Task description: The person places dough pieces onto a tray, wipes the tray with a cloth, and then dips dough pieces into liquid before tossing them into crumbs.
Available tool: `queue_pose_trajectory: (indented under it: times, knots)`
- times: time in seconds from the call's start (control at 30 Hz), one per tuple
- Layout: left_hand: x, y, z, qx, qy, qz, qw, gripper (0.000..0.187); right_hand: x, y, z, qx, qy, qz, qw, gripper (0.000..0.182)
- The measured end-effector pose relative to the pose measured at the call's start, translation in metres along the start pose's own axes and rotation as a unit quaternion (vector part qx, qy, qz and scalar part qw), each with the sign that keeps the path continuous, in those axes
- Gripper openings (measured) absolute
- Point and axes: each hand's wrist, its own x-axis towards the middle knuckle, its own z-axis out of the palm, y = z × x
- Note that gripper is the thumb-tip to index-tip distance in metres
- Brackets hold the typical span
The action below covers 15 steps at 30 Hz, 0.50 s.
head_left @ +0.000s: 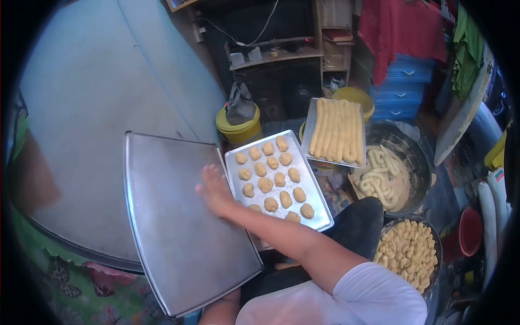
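My right hand (214,192) is over a bare metal tray (184,216), fingers apart and holding nothing, close to the tray's right edge. That tray is tilted across my lap on the left. My left forearm (223,307) goes beneath its lower edge, and the tray hides the left hand. Just right of my right hand lies a second metal tray (319,208) with rows of round dough balls (265,185). My right forearm crosses over its lower left corner and covers part of it.
Behind stands a tray of long dough strips (337,130). A large dark basin (420,162) on the right holds dough ropes (382,176); a round pan below it holds many dough pieces (409,252). A yellow bucket (238,127) and a red bucket (468,230) stand nearby.
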Motion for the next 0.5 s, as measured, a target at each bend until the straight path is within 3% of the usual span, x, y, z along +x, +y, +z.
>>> queue_pose_trajectory:
  times: [0.07, 0.13, 0.17, 0.23, 0.3, 0.37, 0.43, 0.47, 0.5]
  knots:
    - [0.003, -0.001, 0.001, 0.000, 0.001, -0.002, 1.000, 0.049, -0.047, -0.040, -0.001, -0.017, -0.044, -0.157, 0.987, 0.077]
    - [0.003, -0.002, -0.002, -0.004, 0.006, -0.005, 1.000, 0.049, -0.084, -0.106, -0.044, -0.093, -0.249, -0.198, 0.944, 0.078]
    - [0.002, -0.002, 0.000, -0.003, 0.004, -0.007, 1.000, 0.049, -0.089, -0.103, -0.037, -0.092, -0.249, -0.196, 0.944, 0.078]
    - [0.001, -0.007, -0.006, -0.012, 0.010, -0.012, 1.000, 0.049, -0.095, -0.094, -0.015, 0.043, -0.124, -0.379, 0.916, 0.077]
    - [0.001, -0.009, -0.012, -0.024, 0.019, -0.015, 0.999, 0.049, -0.062, -0.068, -0.012, 0.038, -0.072, -0.260, 0.962, 0.075]
    - [0.006, -0.015, -0.016, -0.031, 0.026, -0.020, 0.999, 0.049, -0.032, -0.022, -0.014, 0.034, 0.064, -0.172, 0.982, 0.075]
    - [0.009, -0.016, -0.019, -0.043, 0.033, -0.026, 0.998, 0.049, -0.022, 0.005, -0.026, 0.011, 0.012, 0.003, 1.000, 0.074]
    - [0.011, -0.017, -0.021, -0.048, 0.036, -0.029, 0.998, 0.049, -0.021, 0.015, -0.033, 0.012, 0.011, 0.003, 1.000, 0.074]
    - [0.013, -0.018, -0.022, -0.056, 0.038, -0.032, 0.997, 0.049, -0.021, 0.023, -0.043, 0.003, -0.023, 0.061, 0.998, 0.074]
